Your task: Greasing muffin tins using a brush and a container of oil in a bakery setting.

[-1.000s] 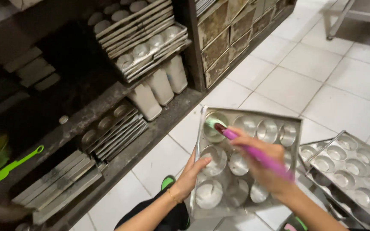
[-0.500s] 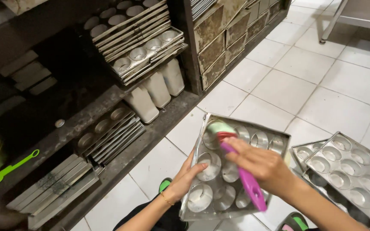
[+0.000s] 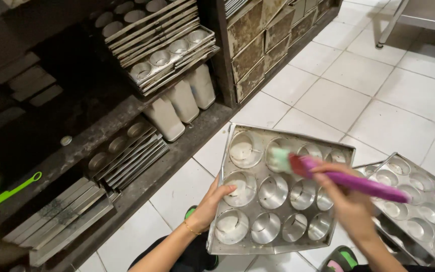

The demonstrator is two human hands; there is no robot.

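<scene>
While we crouched over the white tiled floor [image 3: 358, 95], our left hand [image 3: 210, 204] clamped the near-left edge of a metal muffin tray [image 3: 278, 194], thumb lying over the rim beside a cup and fingers tucked beneath. That tray hung tilted toward us at about six o'clock in our view, a dull silver sheet pressed with twelve round cups in three rows, several of them smeared pale and whitish inside while the rims shone bare. Our right hand [image 3: 351, 204] was closed around a purple-handled brush [image 3: 348, 179], whose pale green bristles, somewhat blurred, sat over the second cup of the far row, the handle running off toward three o'clock. At four o'clock a second muffin tray [image 3: 419, 211] of the same kind lay on the floor, its corner passing under the held tray. Toward ten o'clock a dark shelf unit [image 3: 91, 136] carried stacked muffin trays [image 3: 167, 53] above, three white jugs [image 3: 182, 100] standing in a line, and flat stacked pans [image 3: 61, 219] lower down. At nine o'clock a green spatula [image 3: 6, 196] lay on the dark shelf. A thin bracelet [image 3: 192, 230] circled our left wrist.
</scene>
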